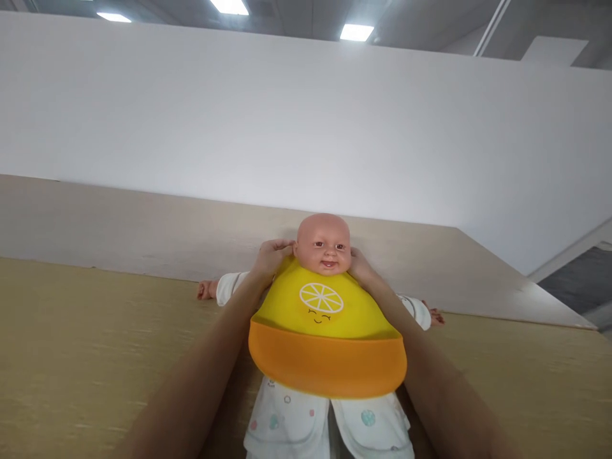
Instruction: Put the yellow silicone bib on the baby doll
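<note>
A bald baby doll lies on its back with its arms spread out. Over its chest is a yellow silicone bib with a white citrus slice, a small smiling face and an orange catch pocket. My left hand is closed at the bib's neck edge, beside the doll's head. On the other side, my right hand is curled around the bib's neck edge, its fingertips tucked behind the doll's neck. The bib's fastening is hidden behind the neck.
Under the doll is a yellowish-tan tabletop. A pale wooden strip runs behind it, against a white partition. The doll wears white clothes with coloured dots. Ceiling lights show above the partition.
</note>
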Action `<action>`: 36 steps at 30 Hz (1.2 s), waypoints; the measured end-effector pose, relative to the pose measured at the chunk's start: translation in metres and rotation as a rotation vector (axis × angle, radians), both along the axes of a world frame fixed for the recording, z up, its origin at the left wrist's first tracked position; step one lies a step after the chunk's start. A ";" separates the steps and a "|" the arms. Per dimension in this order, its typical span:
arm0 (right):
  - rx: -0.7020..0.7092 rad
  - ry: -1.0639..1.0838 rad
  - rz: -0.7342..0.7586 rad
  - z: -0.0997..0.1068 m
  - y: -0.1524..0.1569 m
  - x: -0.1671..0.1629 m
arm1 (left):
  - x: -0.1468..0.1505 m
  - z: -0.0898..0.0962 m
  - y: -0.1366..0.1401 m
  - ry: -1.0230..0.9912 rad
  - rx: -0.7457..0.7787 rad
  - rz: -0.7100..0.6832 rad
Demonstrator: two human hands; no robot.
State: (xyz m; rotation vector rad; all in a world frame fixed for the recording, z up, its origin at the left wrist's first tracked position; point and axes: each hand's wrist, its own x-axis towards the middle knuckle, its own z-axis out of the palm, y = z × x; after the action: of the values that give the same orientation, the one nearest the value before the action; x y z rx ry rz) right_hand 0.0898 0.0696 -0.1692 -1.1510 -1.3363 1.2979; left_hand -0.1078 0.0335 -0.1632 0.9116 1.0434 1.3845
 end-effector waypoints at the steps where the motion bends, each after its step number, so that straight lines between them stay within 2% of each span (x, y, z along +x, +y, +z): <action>1: 0.000 -0.031 0.002 0.002 0.001 0.001 | 0.001 -0.001 0.000 0.012 0.005 0.007; 4: 0.037 -0.092 -0.033 0.005 0.004 0.004 | 0.002 -0.002 0.000 0.013 -0.010 -0.015; 7: 0.044 -0.056 -0.078 0.009 0.007 0.006 | 0.001 -0.002 -0.001 -0.030 -0.024 -0.075; 12: -0.004 -0.030 -0.010 0.015 0.009 0.012 | 0.001 0.003 -0.001 -0.036 -0.007 0.032; 17: 0.144 -0.164 -0.056 0.015 0.014 0.015 | 0.003 0.004 -0.001 0.004 -0.004 0.063; 22: 0.354 -0.280 -0.131 0.012 0.017 0.015 | 0.002 -0.001 -0.001 0.033 -0.013 -0.036; 25: 0.405 -0.312 -0.177 0.013 0.016 0.014 | 0.001 -0.002 0.000 0.040 0.005 -0.046; 29: 0.358 -0.287 -0.159 0.012 0.015 0.013 | 0.000 0.002 0.002 0.136 0.046 0.019; 32: 0.256 -0.223 -0.134 0.012 0.013 0.012 | 0.000 0.004 0.002 0.231 0.070 0.068; 36: 0.109 -0.152 -0.094 0.015 0.008 0.012 | -0.002 0.003 0.003 0.258 0.050 0.055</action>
State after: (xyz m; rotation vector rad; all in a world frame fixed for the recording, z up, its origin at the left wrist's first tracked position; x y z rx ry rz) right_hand 0.1020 0.0778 -0.1539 -1.2407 -1.4270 1.0743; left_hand -0.1098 0.0366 -0.1598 1.1279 1.2403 1.3679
